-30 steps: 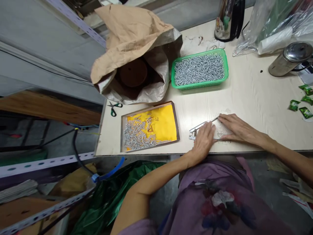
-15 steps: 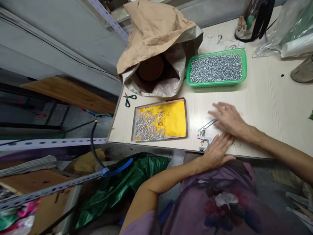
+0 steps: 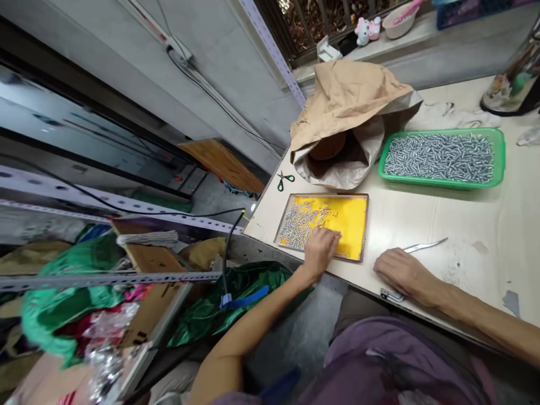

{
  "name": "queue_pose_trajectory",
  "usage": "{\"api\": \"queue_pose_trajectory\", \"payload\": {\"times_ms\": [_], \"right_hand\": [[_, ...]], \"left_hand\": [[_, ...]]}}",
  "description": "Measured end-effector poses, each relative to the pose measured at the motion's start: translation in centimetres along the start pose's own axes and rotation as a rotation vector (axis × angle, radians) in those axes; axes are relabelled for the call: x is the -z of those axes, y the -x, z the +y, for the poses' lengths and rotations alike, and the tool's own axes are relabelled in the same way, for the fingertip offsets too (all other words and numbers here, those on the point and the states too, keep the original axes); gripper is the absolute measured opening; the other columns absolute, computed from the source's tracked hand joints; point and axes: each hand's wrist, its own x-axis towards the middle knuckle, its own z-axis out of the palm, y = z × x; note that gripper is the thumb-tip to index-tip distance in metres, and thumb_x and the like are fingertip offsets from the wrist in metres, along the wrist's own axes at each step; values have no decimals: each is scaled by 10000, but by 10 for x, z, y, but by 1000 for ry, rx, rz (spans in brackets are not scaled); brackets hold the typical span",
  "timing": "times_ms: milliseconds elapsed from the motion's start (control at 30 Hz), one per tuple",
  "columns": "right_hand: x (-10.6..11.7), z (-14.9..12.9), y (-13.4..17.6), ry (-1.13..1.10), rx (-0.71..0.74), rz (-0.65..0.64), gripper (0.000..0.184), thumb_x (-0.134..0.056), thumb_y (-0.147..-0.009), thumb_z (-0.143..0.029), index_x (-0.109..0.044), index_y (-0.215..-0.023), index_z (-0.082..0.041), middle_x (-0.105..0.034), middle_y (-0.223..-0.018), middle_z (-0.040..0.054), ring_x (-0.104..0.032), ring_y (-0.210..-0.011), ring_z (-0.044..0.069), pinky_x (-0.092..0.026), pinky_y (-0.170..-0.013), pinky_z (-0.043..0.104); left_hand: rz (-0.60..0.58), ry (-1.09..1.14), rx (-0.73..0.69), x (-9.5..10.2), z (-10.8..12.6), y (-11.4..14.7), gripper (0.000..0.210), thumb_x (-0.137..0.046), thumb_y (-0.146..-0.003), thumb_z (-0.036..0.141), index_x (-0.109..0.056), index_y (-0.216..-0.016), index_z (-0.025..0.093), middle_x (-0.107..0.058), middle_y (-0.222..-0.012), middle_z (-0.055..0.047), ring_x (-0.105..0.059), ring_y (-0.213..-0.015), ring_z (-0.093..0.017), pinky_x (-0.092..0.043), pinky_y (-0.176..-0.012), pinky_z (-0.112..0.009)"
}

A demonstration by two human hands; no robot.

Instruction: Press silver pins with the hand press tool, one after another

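My left hand (image 3: 321,251) is over the near edge of a shallow tray (image 3: 366,228) lined with yellow. Its fingers are curled together, and anything between them is too small to make out. Small silvery metal pins (image 3: 297,225) lie heaped in the tray's left part. My right hand (image 3: 407,274) rests closed over a metal hand press (image 3: 393,295) near the table's front edge. One slim handle (image 3: 428,245) of the press sticks out beyond the fingers; most of the tool is hidden beneath the hand.
A green basket (image 3: 500,160) full of similar metal pins stands at the back right. Left of it slumps an open brown paper sack (image 3: 350,93). Green-handled scissors (image 3: 286,179) lie near the table's left edge. A kettle (image 3: 512,90) stands at the far right.
My left hand has moved left from the hand press to the tray. My right hand has come down onto the press, which has turned, its handle now pointing right. The view has shifted left.
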Motion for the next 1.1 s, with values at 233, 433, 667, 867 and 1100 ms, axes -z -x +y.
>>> {"api": "queue_pose_trajectory", "payload": {"times_ms": [233, 433, 667, 867, 1100], "right_hand": [[92, 83, -38, 128, -344, 351, 142, -483, -943, -242, -618, -932, -199, -670, -834, 64, -628, -789, 207, -529, -695, 362], [123, 124, -54, 265, -455, 299, 309, -393, -970, -400, -625, -1124, -266, -662, -929, 119, -603, -908, 312, -503, -780, 499], [97, 50, -5, 36, -372, 123, 206, -454, -955, -280, -652, -977, -226, -673, -859, 70, -645, -788, 217, -532, -696, 357], [61, -9, 69, -102, -492, -173, 323, -364, -990, -315, -659, -960, -185, -658, -848, 73, -643, -772, 182, -527, -667, 295], [48, -32, 94, -42, -543, -178, 288, -377, -985, -265, -648, -972, -170, -611, -829, 71, -598, -728, 172, -481, -622, 283]], "left_hand": [[-197, -198, 316, -14, -52, -56, 174, -534, -920, 221, -696, -899, 161, -624, -910, -96, -529, -945, -233, -456, -808, -335], [-333, -200, 311, -21, -57, -73, 210, -493, -936, 217, -693, -909, 159, -623, -953, -101, -512, -987, -236, -442, -806, -327], [-240, 10, 341, -8, -50, -75, 144, -558, -831, 122, -690, -787, 154, -657, -821, -76, -578, -841, -199, -466, -782, -305], [-363, 713, 434, 1, 41, -24, 122, -646, -771, 259, -716, -788, 160, -677, -691, -9, -566, -609, -111, -450, -593, -208], [-577, 1048, 859, -21, 100, 8, 265, -761, -645, 368, -693, -692, 116, -614, -564, 11, -474, -495, -71, -333, -460, -178]]}}
